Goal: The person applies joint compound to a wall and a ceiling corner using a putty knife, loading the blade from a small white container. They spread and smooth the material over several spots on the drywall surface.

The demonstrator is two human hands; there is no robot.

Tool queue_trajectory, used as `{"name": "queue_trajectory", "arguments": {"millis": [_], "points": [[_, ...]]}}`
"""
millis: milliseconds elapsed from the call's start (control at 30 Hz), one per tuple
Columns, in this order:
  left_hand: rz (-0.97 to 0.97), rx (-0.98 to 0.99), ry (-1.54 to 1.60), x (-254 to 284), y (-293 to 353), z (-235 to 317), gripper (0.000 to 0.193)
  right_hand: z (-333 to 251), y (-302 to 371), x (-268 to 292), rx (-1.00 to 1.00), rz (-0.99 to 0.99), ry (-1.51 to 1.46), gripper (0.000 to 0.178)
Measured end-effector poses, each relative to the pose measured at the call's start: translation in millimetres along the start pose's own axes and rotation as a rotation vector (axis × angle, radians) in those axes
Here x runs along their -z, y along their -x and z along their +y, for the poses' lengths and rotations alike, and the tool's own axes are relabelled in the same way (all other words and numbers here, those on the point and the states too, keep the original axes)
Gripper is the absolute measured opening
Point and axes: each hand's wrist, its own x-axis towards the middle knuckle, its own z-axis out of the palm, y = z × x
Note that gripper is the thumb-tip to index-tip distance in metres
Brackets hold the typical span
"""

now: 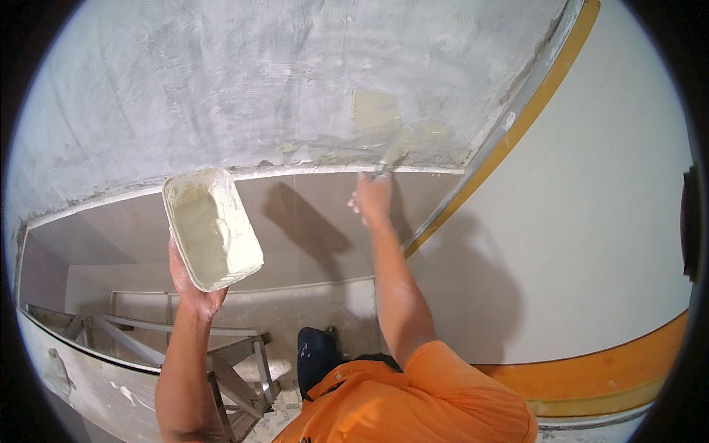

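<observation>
In my left hand (193, 284) is a rectangular white tub (247, 255), held from below and tilted so that its inside shows. Pale cream filler (199, 232) coats its bottom and walls. My right hand (373, 196) is closed round the handle of a putty knife (396, 150). The knife's blade lies at the grey plastered wall (244, 81), just above its lower edge. Beside the blade are fresh pale yellow patches of filler (374, 111). Most of the knife's handle is hidden in my fingers.
To the right stands a large white panel (591, 184) with a yellow-brown trim strip (517, 136) along its edge. An orange band (591, 376) runs along the lower right. Below the plaster is a smooth beige surface (148, 214). A metal frame (236, 351) stands at the lower left.
</observation>
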Motion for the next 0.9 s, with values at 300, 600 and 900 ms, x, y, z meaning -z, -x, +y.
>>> {"name": "queue_trajectory", "arguments": {"millis": [300,600,900], "points": [[-0.022,0.025,-0.035,-4,2,3,0.053,42,100,-49,0.087,-0.462,0.538,0.056],[0.066,-0.003,-0.043,-5,-5,-6,0.06,-3,14,116,0.179,-0.114,0.058,0.043],[0.051,0.162,-0.123,-15,-7,-7,0.057,-61,-51,199,0.324,0.341,0.427,0.046]]}}
